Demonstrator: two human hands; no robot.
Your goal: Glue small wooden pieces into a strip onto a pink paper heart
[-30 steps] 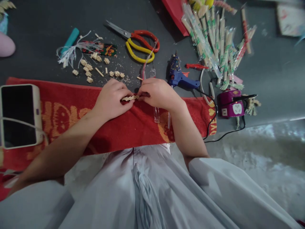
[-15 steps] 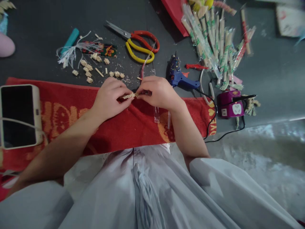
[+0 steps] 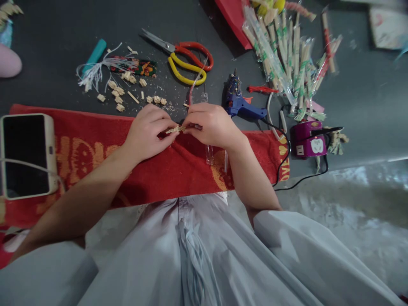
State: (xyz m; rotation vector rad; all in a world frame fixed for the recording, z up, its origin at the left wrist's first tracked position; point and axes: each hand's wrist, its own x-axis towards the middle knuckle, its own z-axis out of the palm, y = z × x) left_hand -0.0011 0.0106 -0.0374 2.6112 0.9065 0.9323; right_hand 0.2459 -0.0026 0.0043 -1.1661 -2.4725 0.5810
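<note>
1. A dark grey, flat tabletop [image 3: 366,106] is looking like a handicraft workspace; whether home or workshop, the view is not showing.
2. A blue plastic glue gun [image 3: 244,106] and metal scissors with red-and-yellow handles [image 3: 174,47] are lying there.
3. Small, pale, wooden-looking pieces [image 3: 117,90] and plastic-wrapped pale sticks [image 3: 296,46] are cluttering it.

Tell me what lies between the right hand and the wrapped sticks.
In the head view, the blue glue gun lies between the right hand and the wrapped sticks, with a small red item nearer the sticks.
</note>
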